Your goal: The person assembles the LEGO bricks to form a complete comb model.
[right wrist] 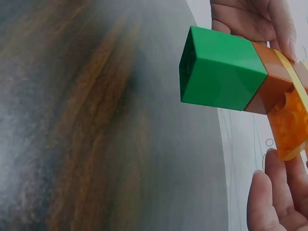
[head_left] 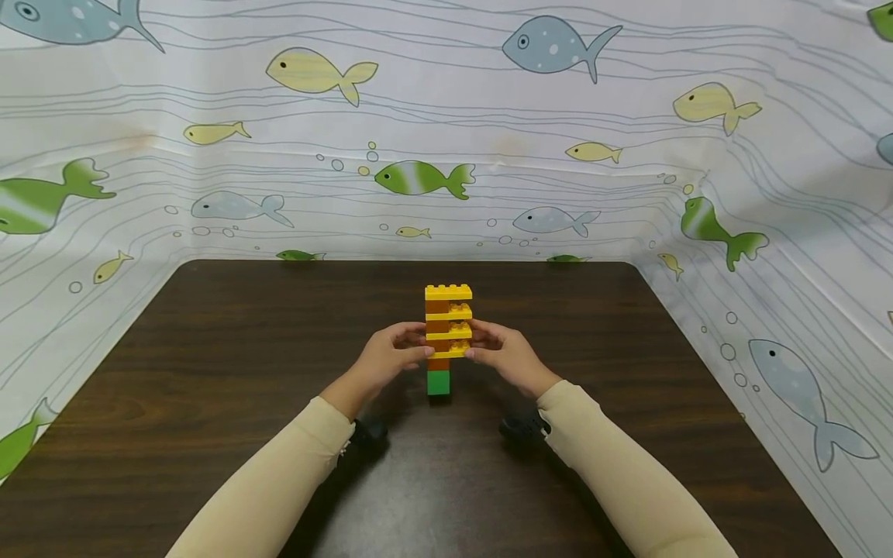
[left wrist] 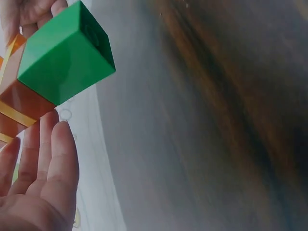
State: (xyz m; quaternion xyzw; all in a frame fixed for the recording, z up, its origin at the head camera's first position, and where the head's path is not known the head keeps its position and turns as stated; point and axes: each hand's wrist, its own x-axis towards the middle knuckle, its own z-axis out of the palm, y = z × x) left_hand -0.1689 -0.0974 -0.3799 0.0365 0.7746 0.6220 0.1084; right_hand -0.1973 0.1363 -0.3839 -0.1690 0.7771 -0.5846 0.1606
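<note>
A tower of toy building bricks stands upright in the head view, with a green brick at its base. Above it, orange-brown bricks alternate with yellow plates that jut out to the right; a studded yellow plate tops the stack. My left hand holds the tower's left side between thumb and fingers. From the right, my right hand pinches the jutting end of the lowest yellow plate. Both wrist views show the green brick's hollow underside, so the tower appears raised off the table.
A dark wood-grain table lies under the hands. White sheeting printed with fish rises behind the table and along its sides. Dark devices sit at both wrists, below cream sleeves.
</note>
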